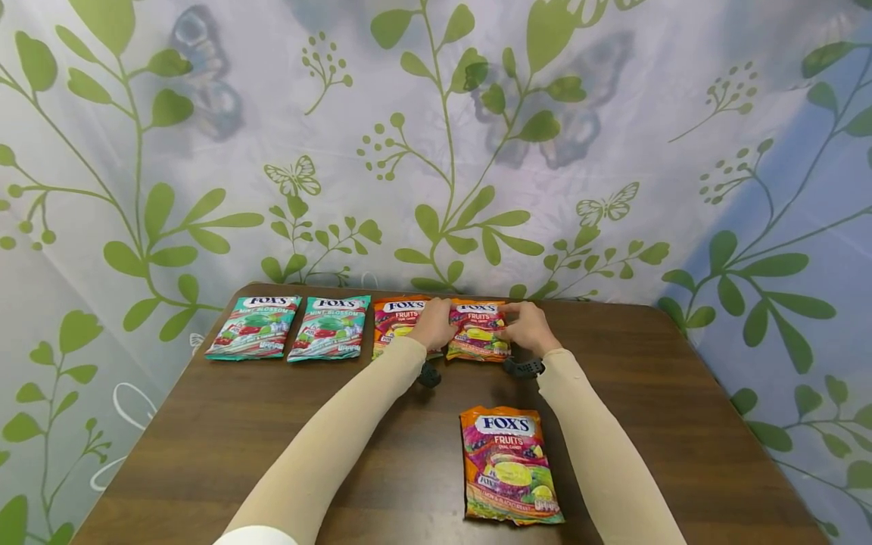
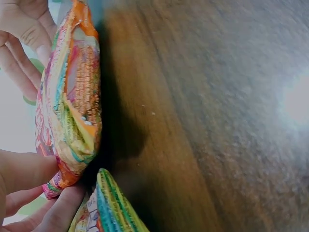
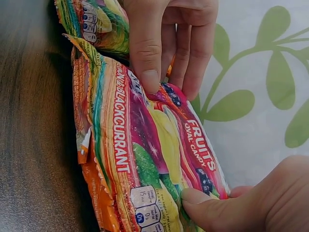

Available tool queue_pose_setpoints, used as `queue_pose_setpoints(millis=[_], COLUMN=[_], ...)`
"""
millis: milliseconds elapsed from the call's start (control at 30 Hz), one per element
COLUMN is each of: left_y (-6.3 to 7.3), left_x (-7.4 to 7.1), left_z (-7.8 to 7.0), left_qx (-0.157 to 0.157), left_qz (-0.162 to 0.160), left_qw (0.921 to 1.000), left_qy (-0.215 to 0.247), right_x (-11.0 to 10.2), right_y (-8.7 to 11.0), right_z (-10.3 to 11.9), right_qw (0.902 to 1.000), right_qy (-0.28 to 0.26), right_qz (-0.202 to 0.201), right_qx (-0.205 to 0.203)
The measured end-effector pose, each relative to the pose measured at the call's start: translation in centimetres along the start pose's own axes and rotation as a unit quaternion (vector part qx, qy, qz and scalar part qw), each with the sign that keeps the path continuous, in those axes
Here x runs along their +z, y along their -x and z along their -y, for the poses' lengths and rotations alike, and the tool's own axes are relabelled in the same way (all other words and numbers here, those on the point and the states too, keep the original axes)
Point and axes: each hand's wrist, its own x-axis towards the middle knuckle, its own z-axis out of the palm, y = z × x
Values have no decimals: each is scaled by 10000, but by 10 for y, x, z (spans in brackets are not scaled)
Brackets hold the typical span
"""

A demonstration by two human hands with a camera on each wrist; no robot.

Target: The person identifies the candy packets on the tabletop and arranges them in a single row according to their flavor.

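Observation:
Both hands hold one orange Fox's Fruits candy bag (image 1: 478, 333) by its two sides at the far edge of the table. My left hand (image 1: 434, 325) pinches its left side, with the thumb on the printed face in the right wrist view. On the other side, my right hand (image 1: 530, 329) grips the edge, its thumb (image 3: 200, 199) pressed on the front. The bag's underside (image 2: 79, 96) shows close to the wood in the left wrist view. A second orange candy bag (image 1: 391, 322) lies just left, partly hidden by the left hand.
Two green Mint Blossom candy bags, one at the far left (image 1: 255, 327) and one beside it (image 1: 330, 327), continue the row. Another orange fruit candy bag (image 1: 511, 465) lies near the front, between the forearms. Behind the brown table (image 1: 647, 378) hangs a leaf-patterned cloth (image 1: 381, 250).

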Motion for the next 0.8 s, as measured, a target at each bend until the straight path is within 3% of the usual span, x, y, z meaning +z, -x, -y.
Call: queue_pose_setpoints(millis=[400,633,800], left_y=[3,-13,-19], left_x=[-2,16,23], left_z=[-4,19,24], left_qx=[155,501,670], left_qz=[-176,-657,-917], left_qw=[9986,9946,9910], left_qy=[-480,-625,-706], right_x=[-1,-3,-7], right_y=[2,6,14], right_z=[-2,3,11], right_qw=[10000,9998,9973], right_qy=[-42,29,473], right_qz=[-16,-74,-233], right_qx=[8,-177,-520])
